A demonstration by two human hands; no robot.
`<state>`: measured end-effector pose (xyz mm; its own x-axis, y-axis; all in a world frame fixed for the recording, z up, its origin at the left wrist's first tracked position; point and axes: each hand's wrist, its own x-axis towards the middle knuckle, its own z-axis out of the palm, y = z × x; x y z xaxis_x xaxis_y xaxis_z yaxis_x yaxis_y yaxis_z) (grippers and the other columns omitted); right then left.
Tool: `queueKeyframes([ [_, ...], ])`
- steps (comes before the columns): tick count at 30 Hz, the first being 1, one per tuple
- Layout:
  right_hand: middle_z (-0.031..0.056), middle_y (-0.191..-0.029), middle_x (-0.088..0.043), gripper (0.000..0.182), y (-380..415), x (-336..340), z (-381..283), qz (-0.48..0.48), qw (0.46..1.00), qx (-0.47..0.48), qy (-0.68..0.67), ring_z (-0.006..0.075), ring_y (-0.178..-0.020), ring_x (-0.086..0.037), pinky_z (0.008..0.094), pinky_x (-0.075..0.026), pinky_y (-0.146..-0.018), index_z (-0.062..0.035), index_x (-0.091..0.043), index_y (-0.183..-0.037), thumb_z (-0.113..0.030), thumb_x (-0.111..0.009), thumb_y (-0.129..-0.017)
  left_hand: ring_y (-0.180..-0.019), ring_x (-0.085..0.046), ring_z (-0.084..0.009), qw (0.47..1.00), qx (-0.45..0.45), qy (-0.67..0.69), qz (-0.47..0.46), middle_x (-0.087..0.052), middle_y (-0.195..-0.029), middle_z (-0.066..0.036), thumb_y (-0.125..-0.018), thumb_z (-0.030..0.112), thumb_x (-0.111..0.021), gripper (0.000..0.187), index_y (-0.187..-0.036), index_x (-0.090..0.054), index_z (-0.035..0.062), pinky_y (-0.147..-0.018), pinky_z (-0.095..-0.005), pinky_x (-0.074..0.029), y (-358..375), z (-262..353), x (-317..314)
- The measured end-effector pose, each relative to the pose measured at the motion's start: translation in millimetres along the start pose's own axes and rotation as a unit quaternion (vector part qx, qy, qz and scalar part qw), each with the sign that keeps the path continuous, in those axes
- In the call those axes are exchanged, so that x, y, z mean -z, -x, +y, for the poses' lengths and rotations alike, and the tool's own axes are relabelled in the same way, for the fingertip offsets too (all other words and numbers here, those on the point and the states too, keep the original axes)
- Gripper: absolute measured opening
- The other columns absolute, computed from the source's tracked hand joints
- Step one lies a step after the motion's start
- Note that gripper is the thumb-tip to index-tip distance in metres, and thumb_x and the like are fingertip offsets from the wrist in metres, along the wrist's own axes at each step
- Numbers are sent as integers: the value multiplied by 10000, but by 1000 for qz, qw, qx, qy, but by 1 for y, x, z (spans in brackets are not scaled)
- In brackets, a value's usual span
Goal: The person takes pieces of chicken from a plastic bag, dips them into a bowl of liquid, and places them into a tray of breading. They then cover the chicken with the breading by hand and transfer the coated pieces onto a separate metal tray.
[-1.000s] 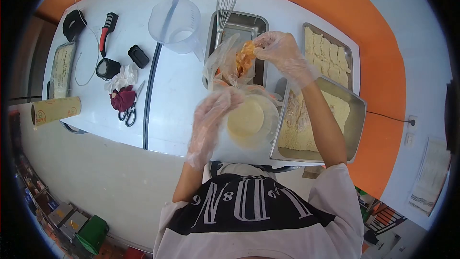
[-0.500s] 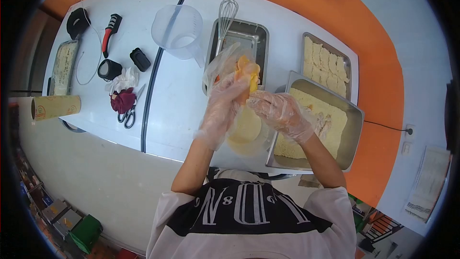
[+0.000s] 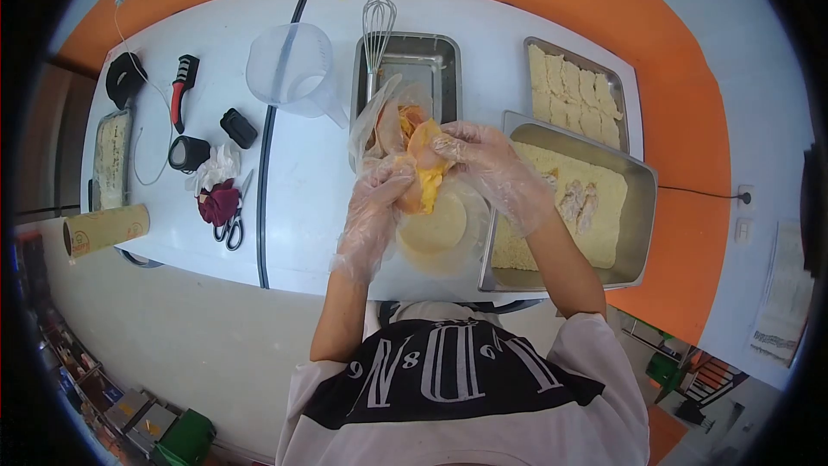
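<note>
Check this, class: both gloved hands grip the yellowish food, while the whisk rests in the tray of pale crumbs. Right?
No: the head view shows the whisk resting in the narrower tray beside the measuring jug, not the crumb tray. Left hand and right hand do grip the food.

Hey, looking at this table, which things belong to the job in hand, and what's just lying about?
Probably in the job:
- yellow-orange meat piece
- plastic bag
- bowl of pale batter
- tray of crumbs
- coated strips

Seemingly lying about:
- scissors
- maroon cloth
- knife sharpener
- cardboard roll
</note>
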<state>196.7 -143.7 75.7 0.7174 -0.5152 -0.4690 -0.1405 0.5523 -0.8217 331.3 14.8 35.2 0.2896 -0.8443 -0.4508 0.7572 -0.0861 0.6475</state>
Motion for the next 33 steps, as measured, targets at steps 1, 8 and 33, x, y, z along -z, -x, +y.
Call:
queueKeyframes([
  [1,93,-1102,-750,398,-2,0,0,3,1000,-6,13,155,-955,-712,292,-577,-879,72,-707,-1268,-186,-795,-979,-1165,-681,-150,1000,3,14,9,-723,-1250,-81,-1043,100,-635,342,-1359,-653,-31,-1040,-304,-531,0,-2,2],
  [8,100,-1072,-767,351,20,-15,-34,15,991,23,128,140,-932,-717,281,-582,-853,105,-736,-1207,-147,-792,-970,-1252,-660,-203,994,1,110,0,-645,-1404,-143,-1116,182,-571,435,-1464,-529,-74,-1097,-350,-535,-8,-20,12],
  [33,94,-1305,-705,430,88,-27,64,90,987,129,20,156,-1160,-684,326,-572,-1018,22,-635,-1395,-18,-741,-980,-1268,-668,-251,989,-108,99,-6,-617,-1440,-171,-1018,-31,-647,596,-1565,-410,-27,-1090,-389,-577,27,3,-35],
])
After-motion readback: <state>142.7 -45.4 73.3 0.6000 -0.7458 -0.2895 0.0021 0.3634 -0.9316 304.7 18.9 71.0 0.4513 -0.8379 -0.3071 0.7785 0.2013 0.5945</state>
